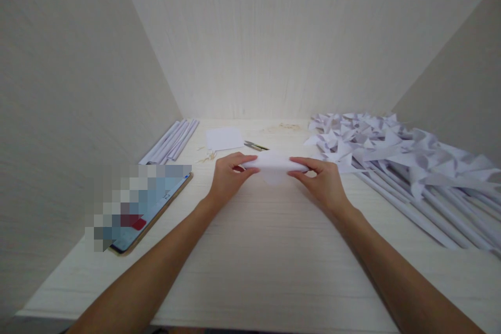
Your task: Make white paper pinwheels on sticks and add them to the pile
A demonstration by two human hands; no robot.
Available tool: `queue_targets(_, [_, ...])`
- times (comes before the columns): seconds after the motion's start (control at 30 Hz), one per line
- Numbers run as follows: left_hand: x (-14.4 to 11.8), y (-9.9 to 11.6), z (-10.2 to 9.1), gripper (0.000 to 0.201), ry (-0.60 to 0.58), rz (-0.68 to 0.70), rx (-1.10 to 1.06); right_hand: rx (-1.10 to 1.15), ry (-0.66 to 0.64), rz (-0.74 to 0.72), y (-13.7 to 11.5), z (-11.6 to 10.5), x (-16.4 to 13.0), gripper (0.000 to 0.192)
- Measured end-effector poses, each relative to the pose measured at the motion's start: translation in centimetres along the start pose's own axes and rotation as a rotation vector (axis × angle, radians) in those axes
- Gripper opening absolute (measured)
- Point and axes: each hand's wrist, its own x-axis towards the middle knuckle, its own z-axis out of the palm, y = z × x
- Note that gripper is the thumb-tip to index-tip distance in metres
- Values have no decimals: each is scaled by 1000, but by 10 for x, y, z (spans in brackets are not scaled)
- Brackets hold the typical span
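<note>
Two hands hold one white sheet of paper (274, 166) over the middle of the tabletop (250, 261). The left hand (227, 177) pinches the left end of the paper with thumb and fingers. The right hand (323, 180) pinches the right end the same way. The paper is bent into a soft curve between them, and its lower edge hangs down just above the wood.

Just behind the paper lies a small pair of snips (255, 145). Next to it is a flat white card (224, 138). Far to the left, by the wall, is a bundle of rolled paper sticks (172, 141). Near the left arm lies a tablet (144, 209) with a blurred screen. On the right side is a big heap of white paper pinwheels (391, 151) on long paper sticks, near the right hand.
</note>
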Motion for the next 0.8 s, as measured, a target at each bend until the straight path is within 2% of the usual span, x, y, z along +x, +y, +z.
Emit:
queue_targets(0.13, [1,1,-1,19,-7,8,-2,-34,-46,-82,-4,-5,2,14])
queue_targets(0.33, [3,1,-1,18,-25,-151,-152,116,-67,-71,-4,-3,2,8])
queue_targets(0.4, [4,1,-1,18,-11,-203,-197,211,-52,-23,-5,0,2,10])
queue_targets(0.53, [3,1,2,19,105,-322,-324,367,-64,143,-11,7,-1,17])
queue_targets(0.7, [-2,7,14,29,153,-554,-765,478,-46,302,-16,19,-7,22])
queue_targets(0.8, [-6,14,21,26,148,-644,-946,520,-68,350,-16,25,-10,23])
